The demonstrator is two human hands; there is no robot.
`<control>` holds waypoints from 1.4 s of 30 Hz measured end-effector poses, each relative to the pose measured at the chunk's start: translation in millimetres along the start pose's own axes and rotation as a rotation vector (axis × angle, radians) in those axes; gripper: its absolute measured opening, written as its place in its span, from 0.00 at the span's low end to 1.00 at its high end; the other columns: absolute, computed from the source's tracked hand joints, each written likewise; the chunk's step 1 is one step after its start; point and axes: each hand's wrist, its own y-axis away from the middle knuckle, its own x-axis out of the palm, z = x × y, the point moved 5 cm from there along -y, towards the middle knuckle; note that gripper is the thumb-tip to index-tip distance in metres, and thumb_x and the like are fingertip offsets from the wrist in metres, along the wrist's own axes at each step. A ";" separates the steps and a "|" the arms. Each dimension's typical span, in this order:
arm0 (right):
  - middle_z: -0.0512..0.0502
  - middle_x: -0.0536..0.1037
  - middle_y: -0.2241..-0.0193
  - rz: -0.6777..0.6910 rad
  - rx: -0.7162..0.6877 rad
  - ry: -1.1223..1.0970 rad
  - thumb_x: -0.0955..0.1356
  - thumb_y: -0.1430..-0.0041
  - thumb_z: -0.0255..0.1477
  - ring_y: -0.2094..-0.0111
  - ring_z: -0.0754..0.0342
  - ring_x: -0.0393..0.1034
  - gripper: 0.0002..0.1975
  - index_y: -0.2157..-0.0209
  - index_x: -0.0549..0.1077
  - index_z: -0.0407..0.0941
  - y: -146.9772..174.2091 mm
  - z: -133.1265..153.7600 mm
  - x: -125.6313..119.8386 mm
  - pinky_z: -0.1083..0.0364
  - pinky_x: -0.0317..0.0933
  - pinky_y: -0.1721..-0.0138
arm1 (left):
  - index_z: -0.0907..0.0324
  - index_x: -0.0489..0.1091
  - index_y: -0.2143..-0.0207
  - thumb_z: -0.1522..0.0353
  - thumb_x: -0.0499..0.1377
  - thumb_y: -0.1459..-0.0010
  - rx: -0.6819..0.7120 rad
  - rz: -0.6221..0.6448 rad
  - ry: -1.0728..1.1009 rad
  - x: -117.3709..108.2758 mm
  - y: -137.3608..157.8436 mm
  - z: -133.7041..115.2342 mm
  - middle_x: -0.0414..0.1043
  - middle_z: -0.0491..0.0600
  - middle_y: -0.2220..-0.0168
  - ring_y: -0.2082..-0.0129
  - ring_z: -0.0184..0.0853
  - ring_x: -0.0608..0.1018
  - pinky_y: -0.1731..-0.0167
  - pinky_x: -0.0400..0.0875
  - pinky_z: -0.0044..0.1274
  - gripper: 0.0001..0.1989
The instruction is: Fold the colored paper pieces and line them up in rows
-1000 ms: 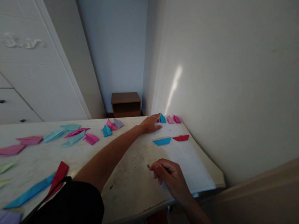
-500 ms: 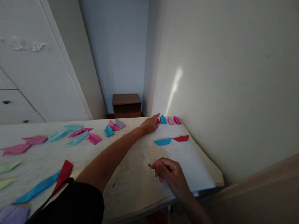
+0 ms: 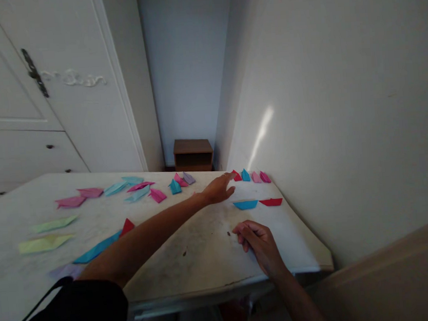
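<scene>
Your left hand (image 3: 219,188) has backed off to the left: the red origami piece (image 3: 236,176), mostly covered a second ago, now shows at the left end of the far-edge row, beside the blue origami piece (image 3: 245,175), pale pink origami piece (image 3: 256,177) and magenta origami piece (image 3: 265,177). So the row reads as four, red one looks placed. Your left grip is spread, thumb well apart, nothing pinched; can't tell if a fingertip still touches red. Your right hand (image 3: 259,241) stays loosely curled near the table (image 3: 206,263) front edge, nothing visible in it. Blue paper boat (image 3: 245,205) and red paper boat (image 3: 271,202) sit unmoved between your right hand and the row.
</scene>
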 end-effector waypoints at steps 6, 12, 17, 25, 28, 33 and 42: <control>0.50 0.70 0.80 -0.019 0.000 0.038 0.69 0.44 0.45 0.81 0.60 0.60 0.20 0.72 0.77 0.41 2.5 -2.3 -1.2 0.60 0.55 0.79 | 0.63 0.68 0.49 0.67 0.55 0.40 0.026 0.123 0.119 -44.9 79.0 -51.3 0.73 0.57 0.50 0.51 0.39 0.75 0.48 0.68 0.30 0.17; 0.48 0.72 0.79 -0.028 0.018 0.117 0.70 0.47 0.47 0.80 0.59 0.62 0.21 0.71 0.78 0.40 1.9 -2.2 -0.3 0.59 0.56 0.77 | 0.61 0.73 0.54 0.66 0.53 0.39 -0.174 0.144 0.236 -88.8 179.4 -84.8 0.78 0.51 0.64 0.68 0.34 0.77 0.64 0.70 0.25 0.15; 0.48 0.72 0.78 -0.062 0.062 0.164 0.70 0.50 0.47 0.80 0.60 0.62 0.22 0.70 0.76 0.40 -8.8 0.8 11.9 0.59 0.56 0.78 | 0.60 0.75 0.58 0.66 0.54 0.40 -0.442 -0.032 0.339 -107.2 250.9 -62.4 0.78 0.50 0.65 0.68 0.33 0.76 0.65 0.68 0.23 0.13; 0.34 0.70 0.49 0.156 -0.225 0.870 0.68 0.44 0.38 0.63 0.50 0.72 0.26 0.46 0.68 0.40 -57.5 19.7 92.3 0.51 0.66 0.60 | 0.60 0.74 0.58 0.61 0.57 0.42 -0.574 -0.147 0.668 -115.6 274.9 -35.0 0.76 0.50 0.69 0.71 0.33 0.76 0.71 0.68 0.23 0.15; 0.33 0.65 0.42 0.278 -0.257 1.189 0.68 0.42 0.38 0.48 0.44 0.67 0.26 0.46 0.68 0.41 -75.7 23.5 122.7 0.49 0.62 0.51 | 0.60 0.74 0.57 0.61 0.56 0.41 -0.552 -0.157 0.623 -114.9 275.3 -37.9 0.77 0.50 0.66 0.68 0.34 0.76 0.68 0.69 0.24 0.15; 0.40 0.75 0.51 0.400 -0.268 1.486 0.61 0.34 0.40 0.53 0.44 0.71 0.17 0.58 0.75 0.44 -86.1 28.3 143.9 0.51 0.64 0.57 | 0.59 0.74 0.57 0.63 0.56 0.40 -0.524 -0.178 0.597 -115.4 277.5 -40.6 0.77 0.50 0.65 0.66 0.35 0.77 0.66 0.70 0.23 0.13; 0.39 0.74 0.48 0.350 -0.378 1.456 0.57 0.31 0.35 0.50 0.46 0.70 0.18 0.51 0.73 0.45 -60.8 21.1 132.9 0.52 0.64 0.56 | 0.59 0.74 0.57 0.64 0.56 0.40 -0.511 -0.198 0.597 -115.6 277.8 -40.1 0.78 0.49 0.62 0.64 0.35 0.78 0.63 0.71 0.24 0.12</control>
